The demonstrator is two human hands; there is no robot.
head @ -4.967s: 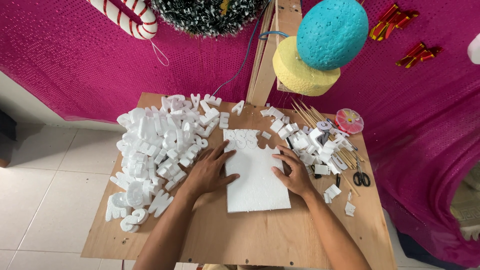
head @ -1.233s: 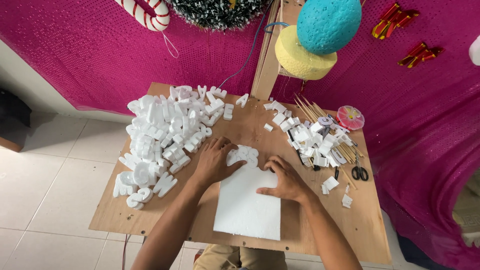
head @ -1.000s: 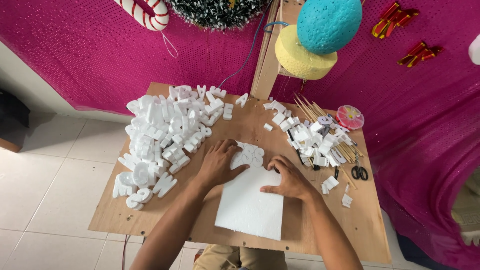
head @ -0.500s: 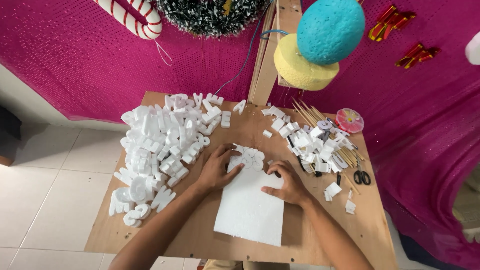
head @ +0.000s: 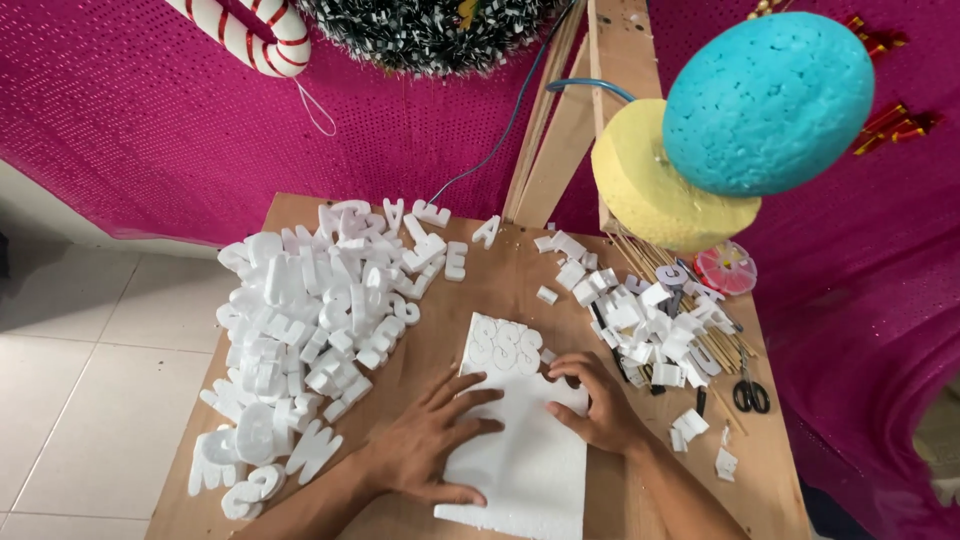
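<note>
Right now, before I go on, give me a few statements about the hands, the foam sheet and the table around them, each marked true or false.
1. Both hands, left hand and right hand, rest flat on the white rectangular foam sheet. True.
2. The big pile of white foam cut-out letters lies right of the sheet. False: it lies left of it.
3. The black-handled scissors lie near the wooden table's right edge. True.
4. The right hand grips the scissors. False: they lie apart from it.

My one head camera looks steeply down from close above the table (head: 500, 290), facing the pink backdrop (head: 150, 130); no second view overlaps it.
</note>
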